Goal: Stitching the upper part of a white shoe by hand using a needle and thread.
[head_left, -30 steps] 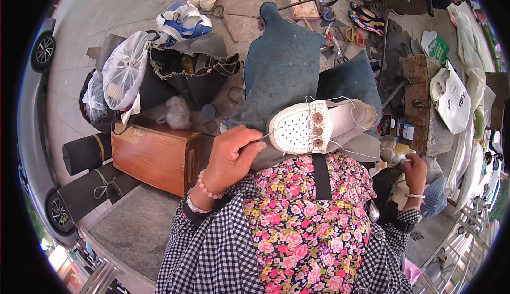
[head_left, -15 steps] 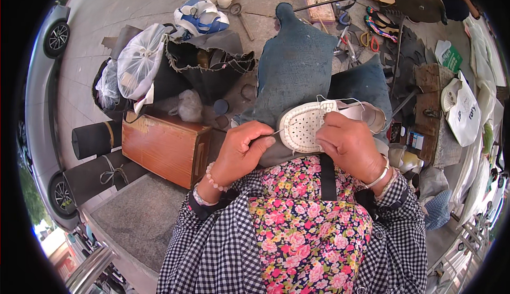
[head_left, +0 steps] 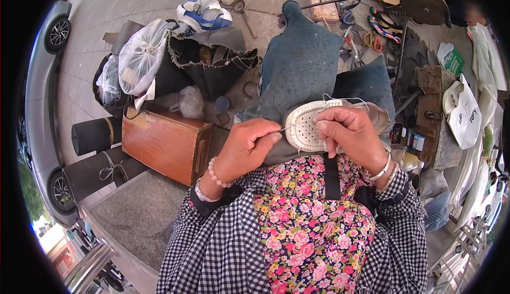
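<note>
A white perforated shoe (head_left: 304,133) rests on my lap, its toe toward my left hand. My left hand (head_left: 248,144) pinches a thin needle-like piece (head_left: 287,128) between thumb and forefinger at the toe's edge. Over the shoe's middle, my right hand (head_left: 355,136) has thumb and forefinger pressed together; what lies between them is too small to make out. White thread (head_left: 357,101) loops along the shoe's far side, behind my right hand. That hand covers part of the upper. Blue cloth (head_left: 303,55) lies beyond the shoe.
To the left stand a wooden box (head_left: 162,142), dark rolls (head_left: 95,136) and an open dark bag (head_left: 212,63) with plastic bags beside it. Scissors (head_left: 355,49) and pliers lie ahead on the ground. At right are a wooden case (head_left: 443,118) and a machine's wheel (head_left: 424,6).
My right hand has lifted slightly off the shoe, its lower fingers loosening while thumb and forefinger stay together. My left hand has shifted a little right. The whole view has moved slightly.
</note>
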`<state>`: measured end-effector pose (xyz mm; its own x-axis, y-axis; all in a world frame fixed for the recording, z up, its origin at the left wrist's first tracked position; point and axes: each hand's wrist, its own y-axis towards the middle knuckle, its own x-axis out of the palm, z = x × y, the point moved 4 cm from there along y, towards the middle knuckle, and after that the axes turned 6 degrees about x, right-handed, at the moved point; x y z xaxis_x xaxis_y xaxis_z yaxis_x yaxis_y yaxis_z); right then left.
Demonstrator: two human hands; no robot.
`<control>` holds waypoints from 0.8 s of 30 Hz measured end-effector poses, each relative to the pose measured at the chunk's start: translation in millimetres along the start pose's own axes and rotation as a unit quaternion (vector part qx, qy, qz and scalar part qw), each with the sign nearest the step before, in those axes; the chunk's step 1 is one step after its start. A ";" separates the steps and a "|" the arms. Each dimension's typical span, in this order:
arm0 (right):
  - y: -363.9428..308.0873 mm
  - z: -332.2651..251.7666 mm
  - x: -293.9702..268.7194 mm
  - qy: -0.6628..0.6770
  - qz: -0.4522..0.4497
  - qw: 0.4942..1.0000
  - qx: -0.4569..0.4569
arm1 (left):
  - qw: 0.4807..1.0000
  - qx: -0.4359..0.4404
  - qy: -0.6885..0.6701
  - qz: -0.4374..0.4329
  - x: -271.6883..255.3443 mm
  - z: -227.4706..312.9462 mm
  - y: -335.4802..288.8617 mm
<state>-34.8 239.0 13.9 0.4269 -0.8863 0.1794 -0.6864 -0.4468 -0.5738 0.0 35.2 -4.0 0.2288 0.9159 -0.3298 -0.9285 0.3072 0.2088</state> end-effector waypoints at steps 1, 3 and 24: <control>1.5 -1.3 2.5 -0.028 0.006 1.000 0.003 | 1.000 -0.004 0.025 -0.007 -1.5 2.6 1.5; 3.2 -2.9 7.5 -0.056 0.012 0.998 0.007 | 0.999 -0.008 0.050 -0.013 -3.9 5.6 3.3; 3.8 3.5 6.8 0.115 -0.044 0.989 0.080 | 0.990 -0.122 -0.022 -0.064 -2.8 -15.7 11.2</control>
<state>-32.4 231.7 10.2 0.3232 -0.8576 0.4000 -0.5426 -0.5143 -0.6642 -15.6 32.1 -15.2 0.3564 0.8854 -0.2983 -0.9330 0.3544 -0.0628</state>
